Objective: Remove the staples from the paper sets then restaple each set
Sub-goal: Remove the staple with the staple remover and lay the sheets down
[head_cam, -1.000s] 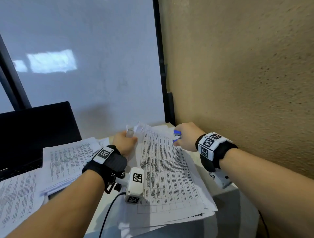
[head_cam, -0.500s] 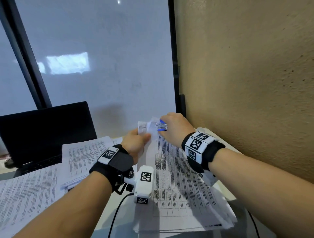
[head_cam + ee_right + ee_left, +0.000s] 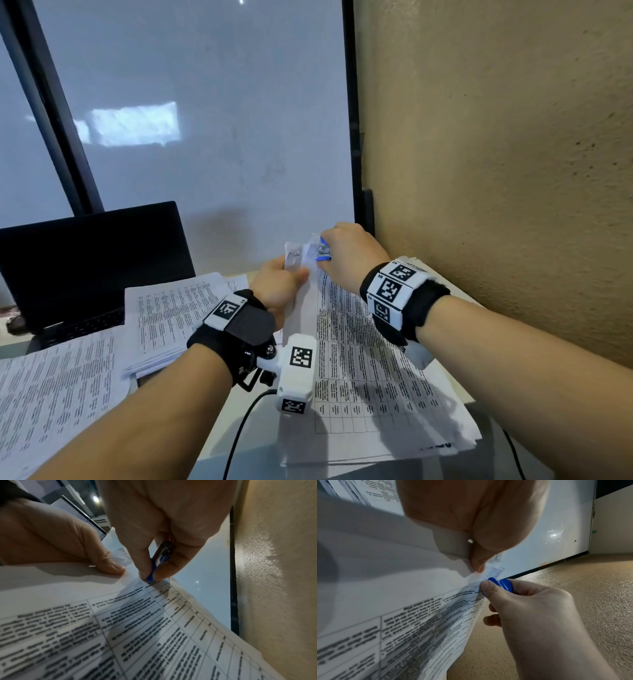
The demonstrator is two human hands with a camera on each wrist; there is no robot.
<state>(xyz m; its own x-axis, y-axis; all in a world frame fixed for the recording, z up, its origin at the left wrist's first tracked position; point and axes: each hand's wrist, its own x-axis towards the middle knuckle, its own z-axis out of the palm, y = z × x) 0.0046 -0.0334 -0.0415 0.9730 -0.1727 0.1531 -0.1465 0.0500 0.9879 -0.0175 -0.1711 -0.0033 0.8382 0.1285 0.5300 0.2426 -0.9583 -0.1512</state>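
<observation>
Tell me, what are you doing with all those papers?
I'm taking a staple out. My left hand holds up the top corner of a paper set. My right hand pinches a blue staple remover right at that corner. More papers lie to the left, by a laptop. Nothing is restapled yet.

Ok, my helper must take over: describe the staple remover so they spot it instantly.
Start at the tan wall on the right; beside it the right hand works at the lifted corner of the paper set. The staple remover is pinched in its fingertips, the only bright blue thing there.
</observation>
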